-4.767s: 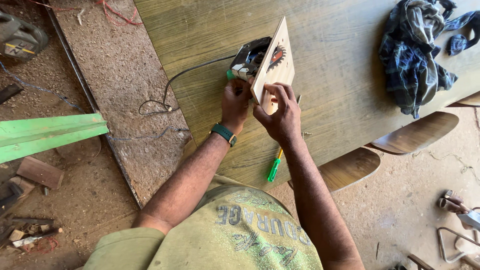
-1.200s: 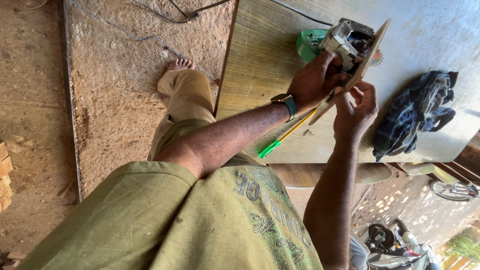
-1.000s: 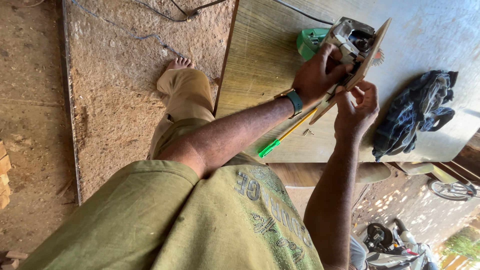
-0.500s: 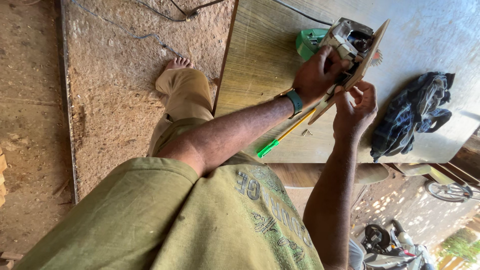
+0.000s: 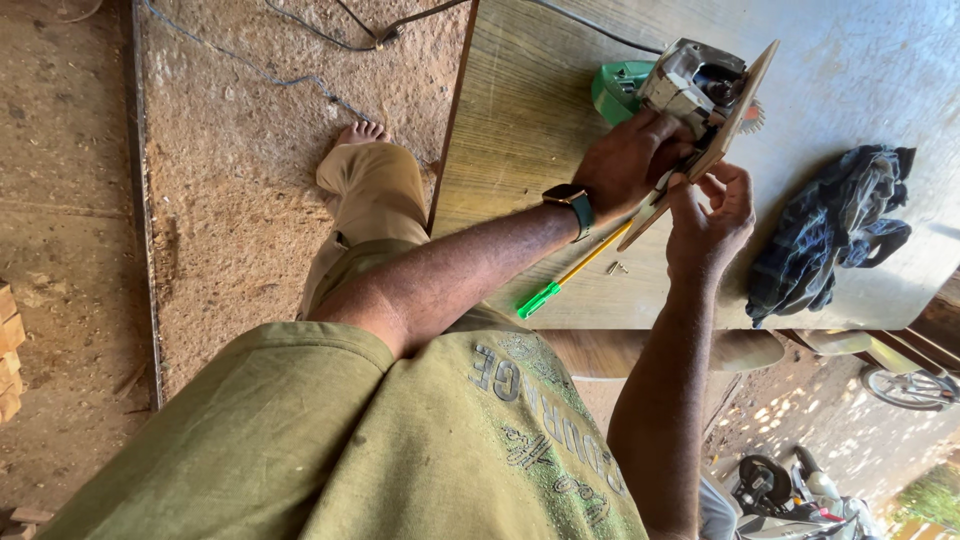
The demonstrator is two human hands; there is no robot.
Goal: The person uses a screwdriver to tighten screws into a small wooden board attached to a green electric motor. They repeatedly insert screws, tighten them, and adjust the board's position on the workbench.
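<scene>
A circular saw [image 5: 690, 85] is held tilted up on edge above the wooden tabletop [image 5: 520, 150], its flat wooden base plate [image 5: 715, 135] turned toward the right hand. The saw body is grasped by the left hand [image 5: 632, 165], fingers wrapped over the grey motor housing, a dark watch with a teal band [image 5: 572, 203] worn at the wrist. The lower edge of the base plate is pinched by the right hand [image 5: 710, 210], thumb and fingertips closed on the thin board; whether anything small is held between those fingers cannot be told. Toothed blade tips are glimpsed past the far side of the plate, and the saw's green guard [image 5: 615, 88] is seen just behind the left hand.

On the tabletop, just below the left wrist, a screwdriver with a yellow shaft and green handle [image 5: 572, 273] is laid slantwise, and a couple of small screws [image 5: 618, 267] are seen close beside it. Well to the right of the saw, a crumpled dark plaid cloth [image 5: 830, 235] is lying on the tabletop. A black cable [image 5: 590, 25] is run from the saw across the table's far end. Left of the tabletop, a bare foot [image 5: 360, 135] is planted on the sawdust-covered floor [image 5: 250, 200].
</scene>
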